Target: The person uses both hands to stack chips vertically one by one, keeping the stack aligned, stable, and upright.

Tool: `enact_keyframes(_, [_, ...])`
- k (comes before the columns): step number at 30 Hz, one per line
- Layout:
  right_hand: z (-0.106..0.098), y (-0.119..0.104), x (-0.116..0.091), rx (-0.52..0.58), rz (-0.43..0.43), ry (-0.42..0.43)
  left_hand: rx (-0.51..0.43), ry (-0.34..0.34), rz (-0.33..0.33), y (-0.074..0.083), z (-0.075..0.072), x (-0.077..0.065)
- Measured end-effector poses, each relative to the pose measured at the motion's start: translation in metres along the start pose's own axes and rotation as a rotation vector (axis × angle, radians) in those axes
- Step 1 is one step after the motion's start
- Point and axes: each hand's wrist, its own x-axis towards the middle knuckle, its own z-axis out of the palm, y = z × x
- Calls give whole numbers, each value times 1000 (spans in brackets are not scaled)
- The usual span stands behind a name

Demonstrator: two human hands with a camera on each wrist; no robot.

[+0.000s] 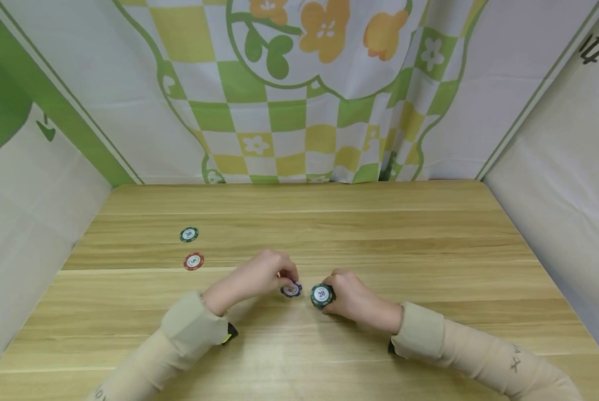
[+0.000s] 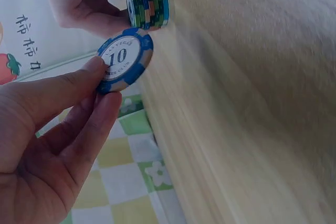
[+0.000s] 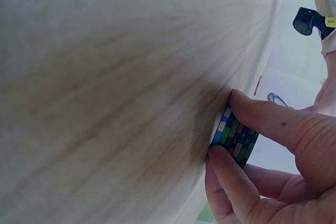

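My left hand [image 1: 263, 276] pinches a blue-and-white poker chip [image 2: 126, 60] marked 10 between thumb and fingers, tilted and raised off the tabletop. Just to its right, my right hand [image 1: 356, 298] grips a short stack of poker chips [image 1: 322, 296] by its sides. The stack's top chip is green and marked 20. Green, dark blue and light blue edges show along the stack [image 3: 236, 137] in the right wrist view. Its lowest chip seems to sit at the wood surface. A small gap separates the held chip from the stack.
On the left of the wooden table [image 1: 430, 234] lie two single chips, a green one [image 1: 189, 234] marked 20 and, nearer me, a red one [image 1: 194, 261] marked 5. A patterned cloth [image 1: 289, 139] hangs along the far edge, with white cloth at both sides.
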Motion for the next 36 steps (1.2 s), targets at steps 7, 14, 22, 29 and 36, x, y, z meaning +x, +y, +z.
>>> enact_keyframes(7, [0,0,-1,-3,-8,4,-150,-27,-91,-2,5,6])
enact_keyframes(14, [-1,0,-1,-5,-6,-4,-273,-14,-123,-5,11,11])
enact_keyframes(22, [-1,-1,-1,-5,-12,-5,-460,6,-271,-2,21,15])
enact_keyframes(29, [-2,-1,0,-8,-7,-4,-648,-4,-372,3,28,18])
enact_keyframes(36, [-1,0,0,-21,-26,13,-774,-5,-485,7,35,20])
